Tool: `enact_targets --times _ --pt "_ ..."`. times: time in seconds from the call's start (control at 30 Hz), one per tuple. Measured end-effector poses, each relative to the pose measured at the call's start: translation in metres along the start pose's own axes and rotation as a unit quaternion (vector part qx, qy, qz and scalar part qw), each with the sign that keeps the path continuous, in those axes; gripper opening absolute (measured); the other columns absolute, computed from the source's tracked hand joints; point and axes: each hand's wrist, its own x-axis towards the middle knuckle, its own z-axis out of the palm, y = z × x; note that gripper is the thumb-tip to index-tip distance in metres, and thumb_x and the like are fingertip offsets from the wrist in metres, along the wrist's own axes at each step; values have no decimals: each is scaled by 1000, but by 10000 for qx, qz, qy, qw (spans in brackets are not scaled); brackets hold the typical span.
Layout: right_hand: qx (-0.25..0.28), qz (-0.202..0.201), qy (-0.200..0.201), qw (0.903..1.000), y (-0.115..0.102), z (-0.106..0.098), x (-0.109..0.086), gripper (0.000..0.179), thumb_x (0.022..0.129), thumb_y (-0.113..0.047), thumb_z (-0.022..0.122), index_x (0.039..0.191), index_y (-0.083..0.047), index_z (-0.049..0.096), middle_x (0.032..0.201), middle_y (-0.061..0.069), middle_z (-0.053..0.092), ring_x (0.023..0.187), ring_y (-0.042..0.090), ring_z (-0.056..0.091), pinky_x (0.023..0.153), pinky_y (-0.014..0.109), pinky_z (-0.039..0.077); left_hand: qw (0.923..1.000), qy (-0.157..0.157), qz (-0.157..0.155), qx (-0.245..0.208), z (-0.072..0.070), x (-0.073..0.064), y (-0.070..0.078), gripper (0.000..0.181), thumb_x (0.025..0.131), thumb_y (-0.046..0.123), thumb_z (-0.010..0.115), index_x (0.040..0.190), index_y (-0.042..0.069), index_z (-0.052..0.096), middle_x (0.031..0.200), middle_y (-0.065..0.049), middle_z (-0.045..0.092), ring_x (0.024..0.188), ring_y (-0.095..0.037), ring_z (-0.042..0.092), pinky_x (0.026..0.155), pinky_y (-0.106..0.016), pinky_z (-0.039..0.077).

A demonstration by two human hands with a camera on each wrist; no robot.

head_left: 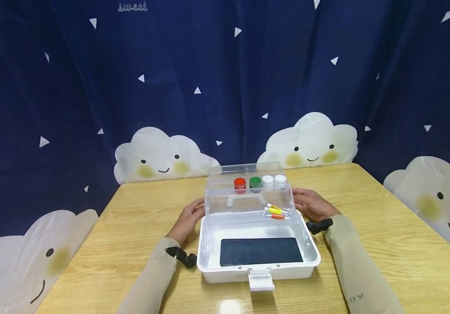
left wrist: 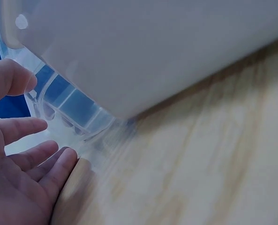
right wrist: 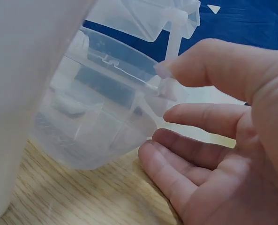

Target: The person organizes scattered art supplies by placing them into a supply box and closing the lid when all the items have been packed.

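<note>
A white storage box (head_left: 228, 274) with clear fold-out trays stands open on the table, its latch (head_left: 261, 279) hanging at the front. My left hand (head_left: 188, 220) is at the left side of the clear parts; in the left wrist view its thumb is at their edge and its fingers (left wrist: 54, 173) reach out loosely. On the opposite side is my right hand (head_left: 312, 204), its thumb tip at a clear hinge arm (right wrist: 173, 44) and its fingers slightly bent beside the clear lid (right wrist: 106, 140). Neither hand encloses anything.
On the upper tray stand a red jar (head_left: 240, 185), a green jar (head_left: 255, 184) and two white-lidded jars (head_left: 273, 181). Small paint tubes (head_left: 276, 212) lie lower right. A flat dark rectangle (head_left: 261, 251) lies in the base. A blue curtain (head_left: 193, 52) hangs behind the wooden table (head_left: 146, 205).
</note>
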Motion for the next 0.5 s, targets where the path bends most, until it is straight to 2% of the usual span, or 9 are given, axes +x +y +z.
enact_targets --times 0.2,0.37,0.5 --pt "12 -15 123 9999 0 1 0 58 100 -10 50 148 8 23 153 23 25 111 4 57 93 25 47 10000 23 -49 -29 0 -1 2 52 93 33 61 141 16 49 133 -12 57 125 -30 51 108 -49 31" --pt "40 23 140 9999 -1 1 0 60 100 -11 50 149 6 21 156 24 19 112 4 56 94 25 46 9998 -86 -45 -196 -1 -2 6 52 95 25 59 143 12 45 134 -15 56 126 -31 50 108 -47 32" --pt "90 64 190 9998 -3 2 0 62 99 -14 53 150 3 22 156 21 21 112 4 56 94 26 46 9995 -212 3 -219 -2 -8 18 53 96 20 57 145 8 41 136 -18 54 127 -33 48 106 -47 34"
